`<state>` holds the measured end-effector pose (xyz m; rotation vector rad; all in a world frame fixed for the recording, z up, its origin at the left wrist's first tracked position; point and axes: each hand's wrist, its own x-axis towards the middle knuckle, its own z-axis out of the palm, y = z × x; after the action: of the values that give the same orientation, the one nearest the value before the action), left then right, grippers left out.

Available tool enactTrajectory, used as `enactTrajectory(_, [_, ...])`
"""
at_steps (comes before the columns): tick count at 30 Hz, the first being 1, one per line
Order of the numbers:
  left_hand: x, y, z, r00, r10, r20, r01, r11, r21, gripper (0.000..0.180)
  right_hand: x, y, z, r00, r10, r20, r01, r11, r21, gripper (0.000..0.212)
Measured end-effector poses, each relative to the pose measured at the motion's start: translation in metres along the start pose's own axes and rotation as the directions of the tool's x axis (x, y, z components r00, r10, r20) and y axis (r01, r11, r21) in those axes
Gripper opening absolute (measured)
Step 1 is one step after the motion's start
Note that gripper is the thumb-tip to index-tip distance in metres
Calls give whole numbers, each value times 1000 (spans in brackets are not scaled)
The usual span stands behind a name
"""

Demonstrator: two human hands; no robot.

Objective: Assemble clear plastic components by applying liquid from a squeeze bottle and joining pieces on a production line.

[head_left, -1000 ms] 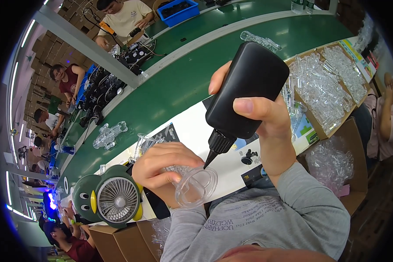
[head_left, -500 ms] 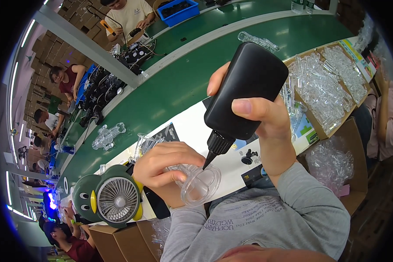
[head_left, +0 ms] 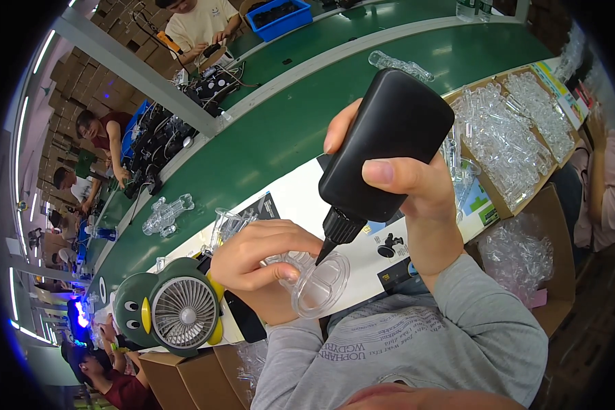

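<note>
We are closing our right hand around a tilted black squeeze bottle, its nozzle touching the clear plastic part our left hand is pinching at six o'clock above the bench, with application seemingly underway.

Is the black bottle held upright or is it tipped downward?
Tipped downward: the right hand holds the black bottle with its nozzle pointing down at the clear plastic part.

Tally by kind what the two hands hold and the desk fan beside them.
Black squeeze bottle, in the right hand: 1
Clear round plastic part, in the left hand: 1
Penguin-shaped desk fan: 1
Total: 3
</note>
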<state>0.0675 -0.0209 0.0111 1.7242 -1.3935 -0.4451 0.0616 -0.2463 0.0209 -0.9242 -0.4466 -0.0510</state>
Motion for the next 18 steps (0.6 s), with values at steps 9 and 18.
enactTrajectory(9, [-2, -7, 4, 999, -33, -35, 35, 998, 44, 34, -2, 1, 1, 1000, 19, 11, -19, 1000, -6, 39])
enactTrajectory(18, [1, -1, 9, 985, 57, -162, -34, 990, 140, 28, -2, 2, 3, 999, 42, 23, -41, 999, -9, 40])
